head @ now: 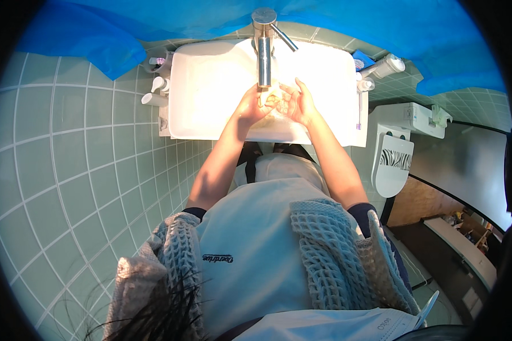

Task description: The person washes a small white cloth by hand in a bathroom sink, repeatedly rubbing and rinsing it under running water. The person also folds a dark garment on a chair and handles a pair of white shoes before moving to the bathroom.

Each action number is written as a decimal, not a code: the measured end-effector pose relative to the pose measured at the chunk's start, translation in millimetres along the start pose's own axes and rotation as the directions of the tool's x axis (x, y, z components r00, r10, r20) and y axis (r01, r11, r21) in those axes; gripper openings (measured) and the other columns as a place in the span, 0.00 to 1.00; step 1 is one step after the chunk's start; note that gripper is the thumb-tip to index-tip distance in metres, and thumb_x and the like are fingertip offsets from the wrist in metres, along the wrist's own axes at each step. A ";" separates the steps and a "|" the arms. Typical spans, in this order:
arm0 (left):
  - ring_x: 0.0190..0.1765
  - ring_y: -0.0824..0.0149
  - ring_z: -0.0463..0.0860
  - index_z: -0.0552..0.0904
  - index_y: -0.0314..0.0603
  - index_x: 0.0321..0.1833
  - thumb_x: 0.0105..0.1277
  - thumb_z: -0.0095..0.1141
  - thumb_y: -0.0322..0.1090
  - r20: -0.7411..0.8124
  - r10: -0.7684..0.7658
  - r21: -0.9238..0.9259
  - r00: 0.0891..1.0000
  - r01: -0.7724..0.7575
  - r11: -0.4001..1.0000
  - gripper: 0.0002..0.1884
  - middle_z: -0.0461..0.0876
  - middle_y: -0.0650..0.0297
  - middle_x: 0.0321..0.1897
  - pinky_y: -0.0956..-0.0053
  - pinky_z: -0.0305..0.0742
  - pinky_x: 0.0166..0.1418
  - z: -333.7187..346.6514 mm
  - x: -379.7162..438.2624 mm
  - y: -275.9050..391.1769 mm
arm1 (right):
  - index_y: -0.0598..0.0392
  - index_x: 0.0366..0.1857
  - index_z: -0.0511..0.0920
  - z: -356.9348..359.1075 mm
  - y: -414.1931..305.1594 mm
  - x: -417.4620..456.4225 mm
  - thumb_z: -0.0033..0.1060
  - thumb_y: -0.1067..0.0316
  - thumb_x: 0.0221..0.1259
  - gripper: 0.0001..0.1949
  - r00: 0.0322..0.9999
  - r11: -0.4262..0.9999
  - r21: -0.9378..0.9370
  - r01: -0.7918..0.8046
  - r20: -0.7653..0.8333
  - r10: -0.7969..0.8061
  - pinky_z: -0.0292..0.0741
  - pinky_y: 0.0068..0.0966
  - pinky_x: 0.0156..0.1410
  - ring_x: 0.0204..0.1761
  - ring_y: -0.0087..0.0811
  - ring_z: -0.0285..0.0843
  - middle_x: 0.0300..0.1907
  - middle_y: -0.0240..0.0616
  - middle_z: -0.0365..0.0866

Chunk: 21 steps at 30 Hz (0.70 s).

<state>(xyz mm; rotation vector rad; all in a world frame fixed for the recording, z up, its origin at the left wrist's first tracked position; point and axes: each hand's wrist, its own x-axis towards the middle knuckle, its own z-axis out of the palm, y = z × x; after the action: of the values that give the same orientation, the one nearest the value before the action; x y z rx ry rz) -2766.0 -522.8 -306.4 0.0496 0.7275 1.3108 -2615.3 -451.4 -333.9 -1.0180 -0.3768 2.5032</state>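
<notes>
Both hands are over a white washbasin [209, 106], under the spout of a chrome faucet [264, 64]. My left hand [252, 104] lies just below and left of the spout end, fingers bent inward. My right hand [299, 104] is beside it, palm up, its fingers spread and partly curled. Between the hands is a pale, wet-looking patch, overexposed; I cannot tell whether it is water, foam or a small object. The faucet's lever [285, 37] points to the right.
White bottles [154, 99] and a clear cup [161, 59] stand left of the basin. On its right are a white container [390, 66], a small bottle [365, 85] and a toothbrush [359, 113]. A toilet [394, 166] is farther right. Blue sheeting [187, 19] hangs behind the faucet.
</notes>
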 end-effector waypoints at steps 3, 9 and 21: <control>0.32 0.70 0.78 0.73 0.29 0.50 0.75 0.35 0.41 0.289 -0.049 -0.176 0.956 0.104 0.979 0.19 0.79 0.59 0.33 0.79 0.72 0.35 -11.3 15.9 -5.0 | 0.59 0.64 0.63 -4.9 3.4 5.0 0.38 0.43 0.69 0.30 0.993 0.999 0.045 0.005 0.119 -0.010 0.76 0.37 0.56 0.51 0.39 0.78 0.57 0.47 0.74; 0.27 0.74 0.77 0.76 0.35 0.46 0.72 0.46 0.33 -0.171 0.093 0.344 0.981 -0.029 0.939 0.09 0.79 0.63 0.32 0.80 0.71 0.26 1.5 8.3 10.3 | 0.64 0.49 0.73 5.1 -2.5 -9.2 0.44 0.54 0.70 0.20 0.980 0.982 -0.049 0.184 -0.061 -0.187 0.81 0.29 0.43 0.37 0.33 0.82 0.40 0.47 0.81; 0.33 0.70 0.80 0.78 0.32 0.49 0.74 0.43 0.37 -0.217 0.302 0.552 0.928 -0.139 0.822 0.14 0.82 0.61 0.33 0.72 0.76 0.34 -65.5 30.4 -4.0 | 0.61 0.41 0.76 -39.0 -13.6 0.9 0.45 0.55 0.69 0.17 0.979 0.989 0.107 0.104 0.165 -0.120 0.72 0.20 0.28 0.30 0.28 0.78 0.36 0.42 0.82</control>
<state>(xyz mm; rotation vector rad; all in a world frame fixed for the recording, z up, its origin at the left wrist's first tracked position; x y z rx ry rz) -2793.9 -520.7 -373.2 0.4034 1.3679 1.3175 -2584.5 -435.4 -356.3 -0.7257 -0.3487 2.4872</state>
